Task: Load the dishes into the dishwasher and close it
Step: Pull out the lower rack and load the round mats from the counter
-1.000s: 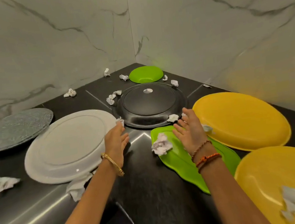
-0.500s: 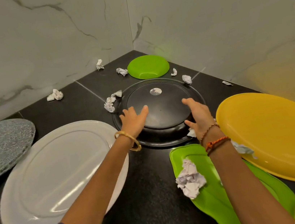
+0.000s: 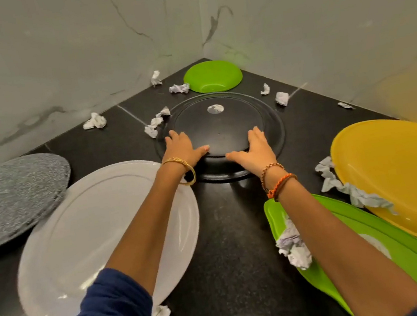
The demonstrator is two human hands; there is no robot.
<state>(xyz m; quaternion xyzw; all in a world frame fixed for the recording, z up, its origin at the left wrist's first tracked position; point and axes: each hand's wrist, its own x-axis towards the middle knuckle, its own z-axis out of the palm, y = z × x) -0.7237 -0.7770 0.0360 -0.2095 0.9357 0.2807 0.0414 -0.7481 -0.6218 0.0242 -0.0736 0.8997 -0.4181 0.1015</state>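
Black plate (image 3: 220, 126): lying upside down near the counter's (image 3: 221, 236) back corner, a small pale sticker showing on its base.
Left hand (image 3: 183, 149): pressing flat on the plate's near-left rim, fingers spread, thumb pointing inward; not clenched round anything.
Right hand (image 3: 255, 149): lying flat on the plate's near-right rim, thumb reaching toward the left thumb; likewise laid on the plate rather than grasping it.
White platter (image 3: 84, 237): sitting toward the counter's front-left, passing under the left forearm.
Grey speckled plate (image 3: 12, 196): resting at the left edge, its rim tucked just behind the white platter.
Green bowl (image 3: 213, 76): sitting in the back corner, just behind the black plate.
Green tray (image 3: 391, 244): lying at the front-right under the right forearm, carrying a paper wad (image 3: 294, 250).
Yellow platter (image 3: 403, 181): overlapping the green tray's far side at the right edge.
Paper scraps (image 3: 94, 121): lying scattered along the back of the counter.
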